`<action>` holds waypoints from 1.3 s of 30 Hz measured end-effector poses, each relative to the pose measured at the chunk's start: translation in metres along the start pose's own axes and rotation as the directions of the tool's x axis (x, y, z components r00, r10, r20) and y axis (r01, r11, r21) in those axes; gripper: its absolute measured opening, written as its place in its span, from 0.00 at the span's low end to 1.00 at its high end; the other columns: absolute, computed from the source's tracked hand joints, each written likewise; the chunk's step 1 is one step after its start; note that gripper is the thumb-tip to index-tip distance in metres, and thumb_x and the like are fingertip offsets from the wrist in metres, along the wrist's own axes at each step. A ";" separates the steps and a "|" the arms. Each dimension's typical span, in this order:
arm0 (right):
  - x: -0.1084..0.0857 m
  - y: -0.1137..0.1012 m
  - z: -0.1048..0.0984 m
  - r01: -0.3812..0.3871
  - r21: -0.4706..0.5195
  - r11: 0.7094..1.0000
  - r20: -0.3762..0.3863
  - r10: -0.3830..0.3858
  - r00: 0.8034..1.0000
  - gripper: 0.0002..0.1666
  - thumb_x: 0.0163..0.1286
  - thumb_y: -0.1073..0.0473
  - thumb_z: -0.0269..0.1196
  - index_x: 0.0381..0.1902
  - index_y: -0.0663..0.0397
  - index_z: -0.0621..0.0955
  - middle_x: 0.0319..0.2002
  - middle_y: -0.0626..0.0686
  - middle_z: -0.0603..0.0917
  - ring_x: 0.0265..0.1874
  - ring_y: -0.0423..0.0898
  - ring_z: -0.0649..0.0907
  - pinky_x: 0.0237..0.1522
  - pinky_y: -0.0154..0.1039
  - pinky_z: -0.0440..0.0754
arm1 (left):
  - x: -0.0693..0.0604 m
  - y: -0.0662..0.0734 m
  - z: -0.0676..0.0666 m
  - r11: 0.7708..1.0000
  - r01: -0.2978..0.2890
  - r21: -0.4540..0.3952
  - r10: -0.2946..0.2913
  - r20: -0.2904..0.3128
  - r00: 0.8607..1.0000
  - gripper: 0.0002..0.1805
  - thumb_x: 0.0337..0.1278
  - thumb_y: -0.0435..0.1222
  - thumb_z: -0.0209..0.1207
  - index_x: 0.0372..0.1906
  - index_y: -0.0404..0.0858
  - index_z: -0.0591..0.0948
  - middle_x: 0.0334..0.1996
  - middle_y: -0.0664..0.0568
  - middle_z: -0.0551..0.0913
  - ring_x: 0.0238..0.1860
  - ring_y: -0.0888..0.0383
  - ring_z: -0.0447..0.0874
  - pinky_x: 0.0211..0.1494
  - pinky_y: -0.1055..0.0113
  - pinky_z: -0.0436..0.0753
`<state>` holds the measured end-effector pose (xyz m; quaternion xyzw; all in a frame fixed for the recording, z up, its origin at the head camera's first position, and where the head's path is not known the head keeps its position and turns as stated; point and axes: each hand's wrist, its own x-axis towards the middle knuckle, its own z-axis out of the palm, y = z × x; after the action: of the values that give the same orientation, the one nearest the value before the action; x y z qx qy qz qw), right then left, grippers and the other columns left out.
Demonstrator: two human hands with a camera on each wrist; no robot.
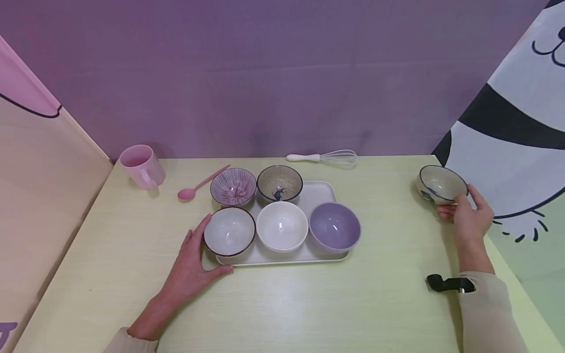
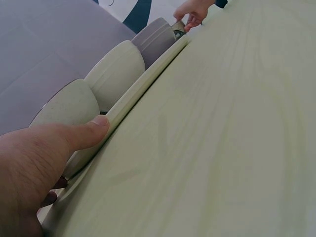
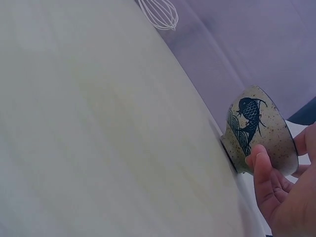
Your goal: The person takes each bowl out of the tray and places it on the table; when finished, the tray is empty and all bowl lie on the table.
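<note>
At the right side of the table my right hand (image 1: 473, 218) grips a speckled beige bowl (image 1: 443, 182) by its near right side. A dark blue fish decorates this bowl (image 3: 259, 126) in the right wrist view; whether its foot touches the table I cannot tell. My left hand (image 1: 191, 264) spreads around the front left corner of a white tray (image 1: 282, 262), thumb at the tray's front rim. Its extended fingers lie beside a brown-rimmed white bowl (image 1: 230, 231). Also on the tray are a white bowl (image 1: 282, 226), a purple bowl (image 1: 335, 227) and another speckled bowl (image 1: 280, 183).
A purple-striped bowl (image 1: 233, 187) sits at the tray's back left. Beyond it lies a pink spoon (image 1: 187, 194), with a pink mug (image 1: 142, 166) farther left. Along the table's back edge lies a white whisk (image 1: 322, 158). A purple backdrop (image 1: 282, 78) rises behind.
</note>
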<state>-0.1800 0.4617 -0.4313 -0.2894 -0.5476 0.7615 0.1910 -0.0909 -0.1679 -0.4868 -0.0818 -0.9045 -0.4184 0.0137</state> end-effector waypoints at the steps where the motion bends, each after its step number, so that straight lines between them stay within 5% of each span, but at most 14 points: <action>1: 0.002 0.000 -0.001 -0.003 0.002 1.000 -0.003 0.003 1.000 0.42 0.81 0.69 0.51 0.90 0.45 0.63 0.19 0.53 0.88 0.11 0.47 0.87 0.14 0.35 0.87 | 0.000 0.000 0.000 1.000 0.001 -0.001 -0.001 -0.001 1.000 0.71 0.49 0.48 0.87 0.91 0.51 0.52 0.89 0.42 0.59 0.87 0.23 0.45 0.86 0.23 0.54; 21: 0.008 -0.005 -0.013 0.005 0.056 0.998 0.006 -0.005 1.000 0.42 0.84 0.68 0.52 0.91 0.41 0.60 0.21 0.54 0.89 0.12 0.49 0.88 0.16 0.39 0.90 | 0.001 -0.001 0.001 1.000 -0.031 -0.003 0.031 -0.008 0.999 0.71 0.48 0.48 0.88 0.91 0.48 0.53 0.88 0.41 0.61 0.87 0.25 0.47 0.89 0.28 0.51; 39: 0.011 0.004 -0.019 0.010 -0.142 0.990 0.059 -0.002 0.998 0.43 0.89 0.60 0.49 0.92 0.30 0.51 0.22 0.48 0.90 0.16 0.43 0.90 0.18 0.36 0.89 | 0.000 -0.001 0.000 1.000 -0.017 0.000 0.017 -0.004 1.000 0.71 0.49 0.48 0.88 0.91 0.50 0.53 0.88 0.43 0.60 0.87 0.25 0.46 0.88 0.28 0.52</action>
<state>-0.1758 0.4810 -0.4417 -0.2783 -0.6067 0.7281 0.1561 -0.0913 -0.1683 -0.4876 -0.0888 -0.9037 -0.4183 0.0191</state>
